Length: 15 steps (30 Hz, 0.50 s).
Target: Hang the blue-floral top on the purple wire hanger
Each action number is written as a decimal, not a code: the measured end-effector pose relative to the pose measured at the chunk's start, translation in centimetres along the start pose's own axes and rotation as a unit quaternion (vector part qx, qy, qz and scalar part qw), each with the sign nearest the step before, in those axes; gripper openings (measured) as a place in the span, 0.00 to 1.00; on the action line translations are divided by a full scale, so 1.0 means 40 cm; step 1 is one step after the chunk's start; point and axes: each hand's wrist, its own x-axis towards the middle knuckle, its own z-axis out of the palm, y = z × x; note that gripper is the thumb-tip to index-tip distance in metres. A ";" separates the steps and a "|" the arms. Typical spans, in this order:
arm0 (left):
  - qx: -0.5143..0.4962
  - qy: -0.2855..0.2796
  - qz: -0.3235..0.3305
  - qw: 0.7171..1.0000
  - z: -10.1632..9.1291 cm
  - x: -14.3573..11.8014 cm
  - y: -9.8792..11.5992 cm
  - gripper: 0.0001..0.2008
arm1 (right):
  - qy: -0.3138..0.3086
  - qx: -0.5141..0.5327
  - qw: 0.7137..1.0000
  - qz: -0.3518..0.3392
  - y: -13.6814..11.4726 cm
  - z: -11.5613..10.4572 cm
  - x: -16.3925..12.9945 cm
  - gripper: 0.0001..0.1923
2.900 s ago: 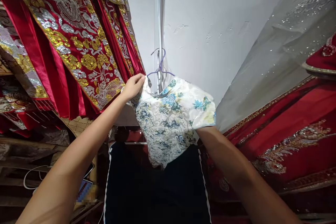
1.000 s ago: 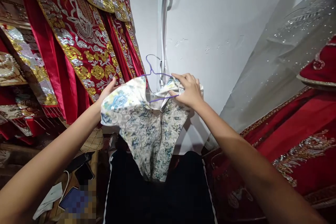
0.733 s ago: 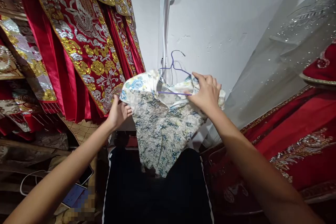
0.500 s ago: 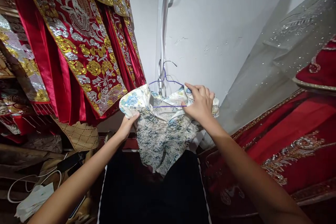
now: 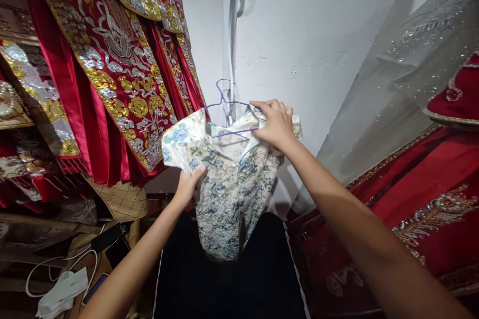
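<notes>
Floral short-sleeved blouse (image 5: 220,204) is on purple hanger (image 5: 235,132), held up before white wall (image 5: 295,25). Right hand (image 5: 276,124) pinches blouse and hanger together beside the neckline. Left hand (image 5: 189,184): thumb against blouse front below the sleeve; fingers hidden, cannot tell whether pinching. Red embroidered garment (image 5: 138,89) hangs at left.

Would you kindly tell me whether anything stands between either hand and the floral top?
Nothing visible does: the right hand grips the floral top and purple hanger at one shoulder, and the left hand has its thumb on the front, fingers hidden behind cloth.
</notes>
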 end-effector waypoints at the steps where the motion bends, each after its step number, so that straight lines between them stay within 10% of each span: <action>1: 0.001 -0.007 -0.004 1.000 0.005 -0.001 -0.001 0.24 | 0.006 -0.004 1.000 0.013 0.010 0.001 0.001 0.36; 9: -0.014 0.011 -0.085 0.996 0.024 -0.050 -0.118 0.27 | 0.026 0.009 0.999 0.040 -0.012 -0.004 -0.172 0.39; 15: -0.092 0.071 -0.187 0.975 0.043 -0.110 -0.194 0.39 | 0.052 0.246 0.959 0.127 -0.056 0.066 -0.277 0.37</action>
